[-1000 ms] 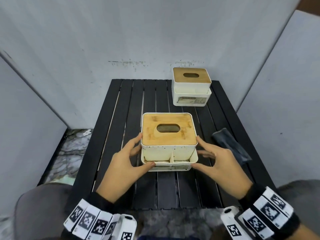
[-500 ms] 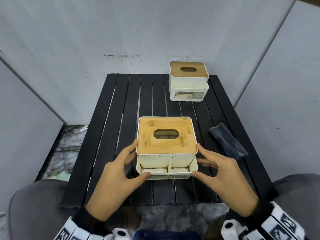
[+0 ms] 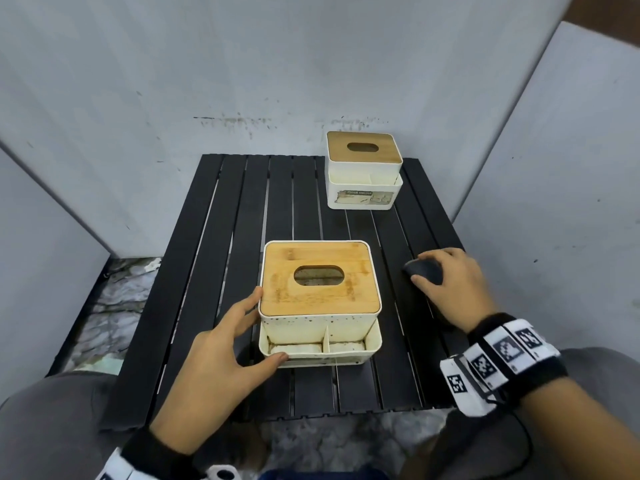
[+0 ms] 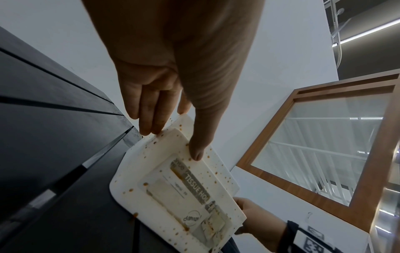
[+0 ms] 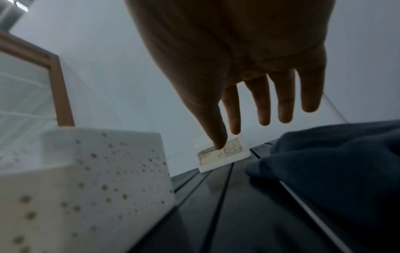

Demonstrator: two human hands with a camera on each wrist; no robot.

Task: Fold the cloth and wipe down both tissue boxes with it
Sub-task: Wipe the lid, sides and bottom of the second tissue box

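Observation:
The near tissue box (image 3: 318, 299), white with brown speckles and a bamboo lid, stands mid-table. My left hand (image 3: 256, 325) rests against its left side, fingers straight and thumb on the front left corner; the left wrist view shows the left hand (image 4: 173, 143) on that box (image 4: 173, 196). The dark folded cloth (image 3: 420, 271) lies to the box's right. My right hand (image 3: 431, 263) is over the cloth. In the right wrist view the right hand's (image 5: 242, 135) fingers stretch out above the cloth (image 5: 335, 162), gripping nothing. The second tissue box (image 3: 363, 168) stands at the back right.
The black slatted table (image 3: 225, 237) is hemmed in by grey panels at the back, left and right. Its right edge runs just beyond the cloth. My knees sit below the front edge.
My right hand has left the near box's right side and moved right, over the cloth. My left hand stays on the box's left side.

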